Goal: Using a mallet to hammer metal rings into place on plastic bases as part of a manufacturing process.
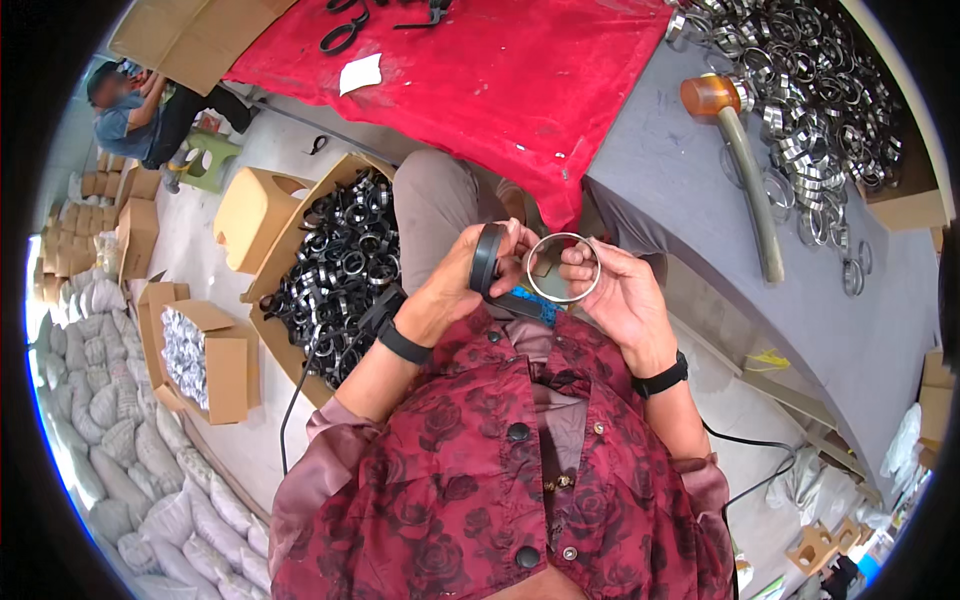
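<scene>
Left hand (462, 285) grip closed on black rubber ring (487, 258), right hand (620, 295) grip pinching thin silver metal hoop (563, 268) at three o'clock, cardboard box of black rings (340, 265) at nine o'clock

One head-worn fisheye view looks steeply down, close over the person's chest, with the desk (680, 170) just ahead.

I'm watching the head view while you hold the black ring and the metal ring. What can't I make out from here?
- Black ring: its far side, hidden by the left hand.
- Metal ring: where it sits in the right hand, covered by fingers.
- Blue thing below the rings: mostly hidden by both hands.
- Mallet on the table: head blurred.
</scene>
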The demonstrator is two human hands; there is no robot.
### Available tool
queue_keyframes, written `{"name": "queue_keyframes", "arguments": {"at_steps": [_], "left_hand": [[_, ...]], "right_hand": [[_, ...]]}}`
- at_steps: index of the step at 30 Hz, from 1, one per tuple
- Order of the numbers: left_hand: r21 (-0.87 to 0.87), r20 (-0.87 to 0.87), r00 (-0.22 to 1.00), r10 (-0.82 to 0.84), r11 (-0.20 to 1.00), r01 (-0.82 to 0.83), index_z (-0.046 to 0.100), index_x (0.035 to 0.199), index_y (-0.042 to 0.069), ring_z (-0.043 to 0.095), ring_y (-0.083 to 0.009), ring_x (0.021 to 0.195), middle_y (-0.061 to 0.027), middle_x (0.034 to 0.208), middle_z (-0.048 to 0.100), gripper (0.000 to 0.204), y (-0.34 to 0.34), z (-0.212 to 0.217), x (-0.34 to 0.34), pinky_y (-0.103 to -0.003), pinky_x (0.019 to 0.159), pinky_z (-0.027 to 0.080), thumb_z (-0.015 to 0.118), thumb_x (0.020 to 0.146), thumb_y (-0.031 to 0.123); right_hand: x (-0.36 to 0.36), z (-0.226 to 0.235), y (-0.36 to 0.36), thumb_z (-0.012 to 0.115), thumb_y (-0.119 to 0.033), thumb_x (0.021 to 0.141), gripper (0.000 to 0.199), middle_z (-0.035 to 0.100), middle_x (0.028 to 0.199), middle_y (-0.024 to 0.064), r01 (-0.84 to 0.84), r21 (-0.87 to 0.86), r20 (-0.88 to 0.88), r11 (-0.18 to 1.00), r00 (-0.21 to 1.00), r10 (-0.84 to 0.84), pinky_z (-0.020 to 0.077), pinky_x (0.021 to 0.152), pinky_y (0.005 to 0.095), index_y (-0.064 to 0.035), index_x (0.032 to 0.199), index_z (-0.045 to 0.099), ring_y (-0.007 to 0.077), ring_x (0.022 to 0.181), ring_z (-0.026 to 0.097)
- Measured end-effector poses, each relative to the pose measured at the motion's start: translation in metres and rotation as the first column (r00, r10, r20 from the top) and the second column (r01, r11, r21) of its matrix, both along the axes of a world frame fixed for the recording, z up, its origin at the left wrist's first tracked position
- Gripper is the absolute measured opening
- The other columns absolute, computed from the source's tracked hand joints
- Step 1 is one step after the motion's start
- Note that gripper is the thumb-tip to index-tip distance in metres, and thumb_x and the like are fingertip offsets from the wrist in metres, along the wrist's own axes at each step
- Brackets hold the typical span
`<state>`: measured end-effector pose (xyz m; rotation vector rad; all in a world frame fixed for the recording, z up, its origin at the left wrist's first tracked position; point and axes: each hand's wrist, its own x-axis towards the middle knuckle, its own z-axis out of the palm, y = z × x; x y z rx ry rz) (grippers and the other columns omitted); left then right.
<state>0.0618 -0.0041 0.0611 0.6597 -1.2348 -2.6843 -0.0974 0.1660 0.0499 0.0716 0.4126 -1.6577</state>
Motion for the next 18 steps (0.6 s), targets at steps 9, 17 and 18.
{"name": "queue_keyframes", "arguments": {"at_steps": [9,17,18], "left_hand": [[-0.021,0.057,0.998,0.005,1.000,-0.004,0.069,0.099,0.001,0.054,-0.0099,0.055,-0.0071,0.080,0.067,0.026,0.004,-0.011,0.002,-0.021,0.048,0.039,0.071,0.098,0.027],[-0.098,0.130,0.972,0.196,0.978,-0.184,0.069,0.099,0.004,0.058,-0.0117,0.057,-0.0080,0.081,0.069,0.022,0.013,-0.021,0.001,-0.023,0.049,0.042,0.072,0.097,0.025],[-0.099,0.130,0.972,0.196,0.978,-0.184,0.069,0.099,0.004,0.058,-0.0117,0.057,-0.0080,0.081,0.069,0.022,0.015,-0.020,0.001,-0.023,0.049,0.042,0.072,0.097,0.025]], "right_hand": [[0.000,0.001,-0.004,0.062,-0.021,0.102,0.034,0.067,0.113,0.0163,0.021,0.200,-0.477,0.980,0.875,0.079,0.0563,0.089,0.0348,0.0061,0.121,0.060,0.0236,0.107,0.066],[0.022,0.025,-0.008,0.085,-0.021,0.077,0.086,0.052,0.137,0.0265,0.190,0.102,-0.934,0.976,-0.319,0.160,0.0403,0.111,0.0439,0.0098,0.145,0.042,0.0417,0.130,0.050],[0.023,0.021,-0.009,0.085,-0.020,0.077,0.085,0.052,0.137,0.0262,0.205,0.122,-0.940,0.971,-0.290,0.179,0.0407,0.111,0.0439,0.0101,0.144,0.043,0.0413,0.129,0.051]]}}
